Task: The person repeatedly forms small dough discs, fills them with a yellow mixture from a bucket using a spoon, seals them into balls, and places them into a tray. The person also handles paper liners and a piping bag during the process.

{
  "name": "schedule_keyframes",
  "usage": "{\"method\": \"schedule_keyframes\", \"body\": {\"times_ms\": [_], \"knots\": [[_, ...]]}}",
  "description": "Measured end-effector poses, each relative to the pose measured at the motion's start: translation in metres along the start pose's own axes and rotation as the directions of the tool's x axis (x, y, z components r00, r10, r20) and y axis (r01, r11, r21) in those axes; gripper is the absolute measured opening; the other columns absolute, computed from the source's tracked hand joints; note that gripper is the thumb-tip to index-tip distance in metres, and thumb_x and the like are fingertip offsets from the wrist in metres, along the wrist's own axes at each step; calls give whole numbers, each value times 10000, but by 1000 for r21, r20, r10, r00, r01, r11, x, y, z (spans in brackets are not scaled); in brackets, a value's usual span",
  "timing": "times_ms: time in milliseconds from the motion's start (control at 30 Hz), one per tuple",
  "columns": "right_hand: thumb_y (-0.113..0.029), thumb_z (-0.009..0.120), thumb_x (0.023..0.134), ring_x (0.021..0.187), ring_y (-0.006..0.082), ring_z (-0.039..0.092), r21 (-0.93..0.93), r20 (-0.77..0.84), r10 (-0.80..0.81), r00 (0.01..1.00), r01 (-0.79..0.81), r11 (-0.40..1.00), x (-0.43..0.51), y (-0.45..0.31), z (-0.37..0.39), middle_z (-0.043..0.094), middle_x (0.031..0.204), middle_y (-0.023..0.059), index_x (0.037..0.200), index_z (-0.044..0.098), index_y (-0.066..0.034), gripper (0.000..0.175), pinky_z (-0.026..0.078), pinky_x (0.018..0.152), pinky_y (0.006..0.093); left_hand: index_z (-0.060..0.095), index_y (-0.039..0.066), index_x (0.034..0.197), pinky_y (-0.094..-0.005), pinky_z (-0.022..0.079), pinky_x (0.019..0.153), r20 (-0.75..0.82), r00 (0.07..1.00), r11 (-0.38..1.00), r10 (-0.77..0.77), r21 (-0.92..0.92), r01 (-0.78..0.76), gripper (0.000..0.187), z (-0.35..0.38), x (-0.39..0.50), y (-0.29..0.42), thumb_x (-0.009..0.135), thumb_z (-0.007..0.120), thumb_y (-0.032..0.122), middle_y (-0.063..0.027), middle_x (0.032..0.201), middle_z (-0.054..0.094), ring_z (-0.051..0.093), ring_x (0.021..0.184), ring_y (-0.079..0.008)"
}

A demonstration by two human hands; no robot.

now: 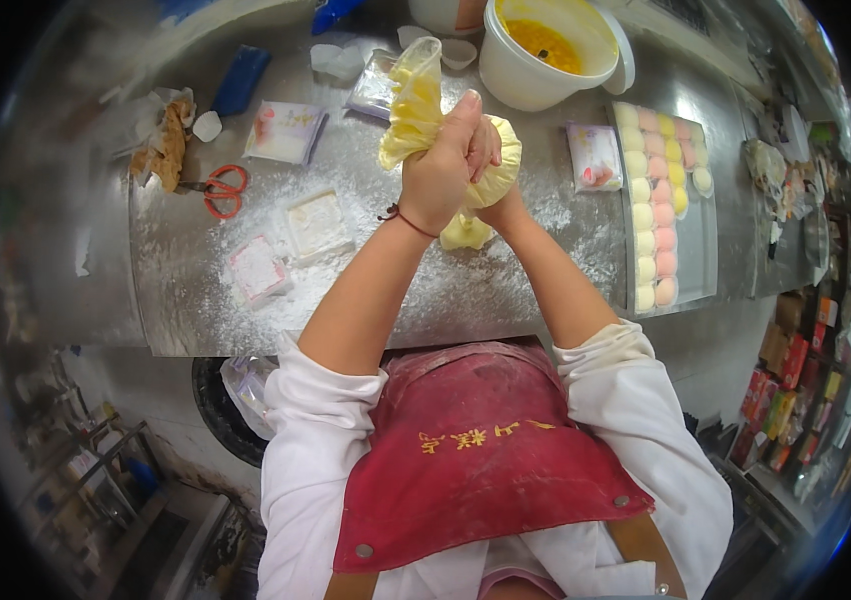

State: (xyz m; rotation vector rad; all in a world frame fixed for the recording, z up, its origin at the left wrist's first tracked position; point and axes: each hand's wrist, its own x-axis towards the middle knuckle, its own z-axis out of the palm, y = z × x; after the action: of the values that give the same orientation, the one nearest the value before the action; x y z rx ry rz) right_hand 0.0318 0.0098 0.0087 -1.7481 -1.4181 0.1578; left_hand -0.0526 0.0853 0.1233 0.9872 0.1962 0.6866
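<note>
A piping bag (489,169) full of pale yellow filling is held above the floured steel worktable (440,296). My left hand (431,184) is closed around its gathered neck, and the loose, filling-smeared end (412,105) sticks up beyond the fist. My right hand (504,210) grips the full part from the right, mostly hidden behind the bag. Just under the bag, between my wrists, shows a pale yellow lump (465,232); whether it touches the bag cannot be told. Two flour-dusted square containers, one white (320,223) and one pink-edged (258,268), stand left of my left forearm.
At right lies a clear tray (684,274) with rows of white, pink and yellow round sweets. A white bucket (519,82) of orange-yellow filling stands behind. Printed packets (285,133), orange-handled scissors (223,192), a blue block-shaped item (241,79) and crumpled brown paper (170,142) lie around.
</note>
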Motion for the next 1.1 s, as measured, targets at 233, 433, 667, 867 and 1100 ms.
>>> {"method": "schedule_keyframes", "body": {"times_ms": [233,433,667,867,1100], "knots": [[-172,676,664,1005,207,510,177,-126,73,989,-50,983,-6,5,8,517,1100,70,1138,446,-58,539,401,836,297,310,90,473,-251,340,538,0,1000,999,-21,-46,21,434,-2,-6,1,892,338,198,-5,435,312,330,452,-111],[-152,553,753,891,180,466,93,-163,-32,986,48,995,-2,3,11,482,921,34,1080,440,-86,352,341,777,275,321,89,481,-251,363,560,12,1000,1000,-7,-30,8,424,-5,-7,-4,892,337,192,-6,436,313,334,450,-109],[-168,552,751,797,147,461,111,-132,28,991,-13,994,-2,17,14,461,806,7,974,459,-102,251,354,716,240,316,91,479,-251,371,561,-26,1000,1000,-16,-20,15,428,-7,-7,-10,895,334,192,-3,437,299,346,452,-108],[-177,569,731,752,151,453,76,-136,27,990,-17,997,-5,34,16,442,764,1,901,465,-115,208,357,696,244,311,92,468,-252,375,564,-35,999,1000,-15,-12,14,437,-5,-5,-12,894,334,186,-5,436,300,355,455,-113],[-222,620,705,896,162,504,107,-122,62,991,-49,993,-8,36,3,532,915,34,1025,482,-71,379,380,799,254,307,93,451,-267,379,579,-41,999,1000,3,27,-2,448,2,-2,-12,889,340,183,-7,423,297,372,463,-122]]}}
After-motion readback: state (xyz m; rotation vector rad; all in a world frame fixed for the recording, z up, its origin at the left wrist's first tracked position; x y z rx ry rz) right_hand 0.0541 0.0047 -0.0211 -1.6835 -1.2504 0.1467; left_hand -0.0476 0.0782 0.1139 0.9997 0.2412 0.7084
